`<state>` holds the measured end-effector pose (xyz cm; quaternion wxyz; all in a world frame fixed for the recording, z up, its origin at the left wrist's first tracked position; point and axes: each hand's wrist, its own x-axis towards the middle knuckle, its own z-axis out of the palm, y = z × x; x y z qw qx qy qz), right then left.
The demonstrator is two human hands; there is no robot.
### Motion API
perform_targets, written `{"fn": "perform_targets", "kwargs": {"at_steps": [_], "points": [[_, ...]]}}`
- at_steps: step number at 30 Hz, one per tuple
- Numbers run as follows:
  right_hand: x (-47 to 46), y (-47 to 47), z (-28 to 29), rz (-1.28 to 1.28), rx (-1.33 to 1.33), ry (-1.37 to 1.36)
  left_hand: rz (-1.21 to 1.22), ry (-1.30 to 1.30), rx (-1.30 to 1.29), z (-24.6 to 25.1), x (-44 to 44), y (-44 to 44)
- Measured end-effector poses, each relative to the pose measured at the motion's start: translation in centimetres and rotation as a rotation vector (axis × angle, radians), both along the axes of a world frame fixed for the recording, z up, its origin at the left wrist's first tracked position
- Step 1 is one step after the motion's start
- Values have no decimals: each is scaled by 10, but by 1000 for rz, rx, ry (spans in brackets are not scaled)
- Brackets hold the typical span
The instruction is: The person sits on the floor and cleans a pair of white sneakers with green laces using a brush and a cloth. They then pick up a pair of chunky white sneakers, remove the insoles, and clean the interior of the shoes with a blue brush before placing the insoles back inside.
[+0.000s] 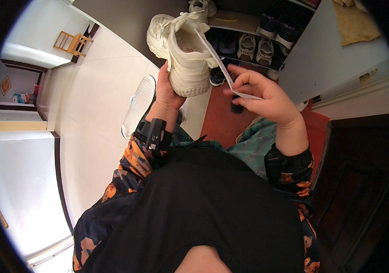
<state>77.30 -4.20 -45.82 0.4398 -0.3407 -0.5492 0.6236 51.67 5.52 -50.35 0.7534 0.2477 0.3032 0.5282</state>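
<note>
A pair of cream-white sneakers (191, 73) is held up in front of me, the heels towards me. From below, my left hand (169, 90) grips the nearer shoe; the second sneaker (157, 37) rests against its left side. My right hand (259, 90) pinches a thin white strip (220, 63), possibly paper, between thumb and fingers. The strip bends near my fingers, and its far end reaches the opening of the nearer sneaker. Whether that end goes inside or lies along the rim, I cannot tell.
Beyond my hands, an open shoe cabinet holds several shoes (247, 47) on its shelves. Its grey door (321, 58) stands at the right, with a tan cloth (358, 25) on it. A white slipper or insole (140, 105) lies on the tiled floor, left of a red mat (215, 116).
</note>
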Motion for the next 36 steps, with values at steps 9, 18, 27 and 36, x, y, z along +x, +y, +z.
{"fn": "perform_targets", "kwargs": {"at_steps": [9, 18, 27, 36], "points": [[17, 13, -11, -521, 375, -192, -227, -379, 54, -2, -4, -5], [1, 20, 2, -870, 876, -746, -265, -479, -14, 18, 10, -8], [-31, 22, -7, -626, 783, -498, -190, -404, 59, 11, 3, -9], [-32, 26, -11, -516, 527, -253, -172, -344, 24, 12, 3, -11]]}}
